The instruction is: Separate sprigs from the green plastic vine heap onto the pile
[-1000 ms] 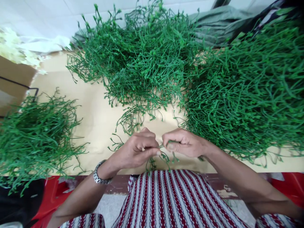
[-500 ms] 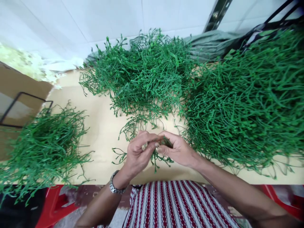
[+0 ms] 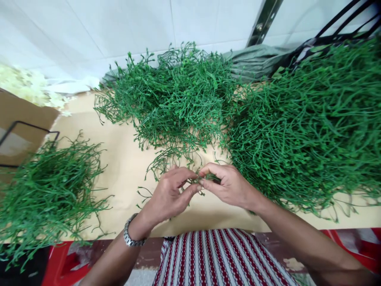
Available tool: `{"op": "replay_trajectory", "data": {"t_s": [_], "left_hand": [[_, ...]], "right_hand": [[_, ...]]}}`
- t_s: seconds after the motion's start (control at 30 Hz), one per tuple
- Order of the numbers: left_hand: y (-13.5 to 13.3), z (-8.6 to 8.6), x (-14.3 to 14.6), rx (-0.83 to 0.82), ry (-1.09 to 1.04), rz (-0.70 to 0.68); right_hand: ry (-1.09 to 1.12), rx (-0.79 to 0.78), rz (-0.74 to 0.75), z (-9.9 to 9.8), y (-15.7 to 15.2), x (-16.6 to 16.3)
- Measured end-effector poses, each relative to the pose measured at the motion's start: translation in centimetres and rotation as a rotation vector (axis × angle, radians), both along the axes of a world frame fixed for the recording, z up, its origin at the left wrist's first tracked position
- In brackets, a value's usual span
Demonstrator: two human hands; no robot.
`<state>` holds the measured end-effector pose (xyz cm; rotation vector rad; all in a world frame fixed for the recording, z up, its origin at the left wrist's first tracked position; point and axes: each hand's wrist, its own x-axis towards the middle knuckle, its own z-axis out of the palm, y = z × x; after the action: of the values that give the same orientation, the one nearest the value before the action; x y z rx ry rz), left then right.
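Close to the table's near edge, my two hands meet fingertip to fingertip over thin green artificial stems [image 3: 195,180]. My left hand [image 3: 174,192], with a metal watch [image 3: 131,232] on its wrist, pinches the stems between thumb and forefinger. My right hand [image 3: 228,182] is closed on the other end of them, with part of the green piece lying inside its curled fingers. A few branching tips stick out at the left of my left hand and below the fingertips. Just beyond my hands is the middle pile of green stems [image 3: 184,99].
A large heap of green stems [image 3: 303,139] covers the right side, and a smaller heap [image 3: 56,186] overhangs the front edge at left. At far left are a cardboard box [image 3: 26,107], a black wire frame [image 3: 32,125] and pale yellow flowers [image 3: 26,83]. Red stools [image 3: 59,262] stand below.
My left hand has tipped lower and left, its fingers stretching further toward the right hand. Fewer stem tips hang beneath the fingers. The whole view has shifted slightly.
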<state>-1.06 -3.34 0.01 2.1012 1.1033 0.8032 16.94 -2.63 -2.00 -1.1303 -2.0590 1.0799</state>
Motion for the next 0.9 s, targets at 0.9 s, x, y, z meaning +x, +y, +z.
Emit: {"op": "replay_trajectory", "data": {"t_s": [0.9], "left_hand": [[0.5, -1.2, -0.3, -0.433, -0.392, -0.393]], "right_hand": [[0.777, -0.842, 0.242, -1.1, -0.2, -0.8]]}}
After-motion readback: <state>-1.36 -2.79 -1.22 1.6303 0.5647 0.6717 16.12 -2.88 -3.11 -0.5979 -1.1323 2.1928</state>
